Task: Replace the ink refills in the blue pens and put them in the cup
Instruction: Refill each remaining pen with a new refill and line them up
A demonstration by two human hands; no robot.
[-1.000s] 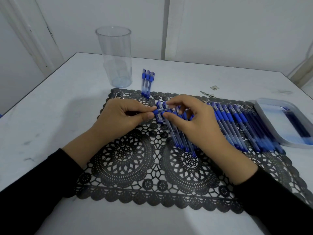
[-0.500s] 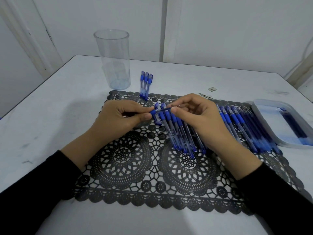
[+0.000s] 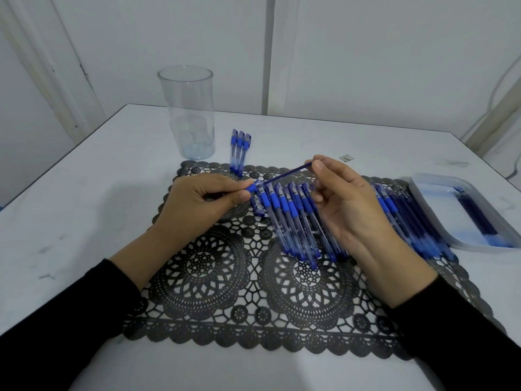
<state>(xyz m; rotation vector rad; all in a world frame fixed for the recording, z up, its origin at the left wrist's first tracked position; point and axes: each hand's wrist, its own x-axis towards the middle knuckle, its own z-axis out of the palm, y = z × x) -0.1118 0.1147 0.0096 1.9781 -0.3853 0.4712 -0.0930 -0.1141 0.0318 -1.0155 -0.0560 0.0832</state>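
My left hand [image 3: 201, 203] grips a blue pen barrel [image 3: 253, 187] by its grip end over the black lace mat [image 3: 225, 280]. My right hand [image 3: 346, 207] pinches a thin dark ink refill [image 3: 290, 174] that sticks out of the barrel, slanting up to the right. Several blue pens [image 3: 290, 221] lie in a row on the mat under my hands, and more pens [image 3: 406, 218] lie to the right. Three capped pens [image 3: 239, 149] lie beside the clear plastic cup [image 3: 187, 114], which stands at the back left with no pens in it.
A shallow clear tray [image 3: 439, 210] holding dark blue refills [image 3: 476, 215] sits at the right edge of the mat. A small metal pen tip [image 3: 262, 224] lies on the mat near the pen row. The white table [image 3: 84, 198] ends at a wall behind.
My right hand has moved up and to the right, drawing the refill out of the barrel held in my left hand. The left hand has stayed in place.
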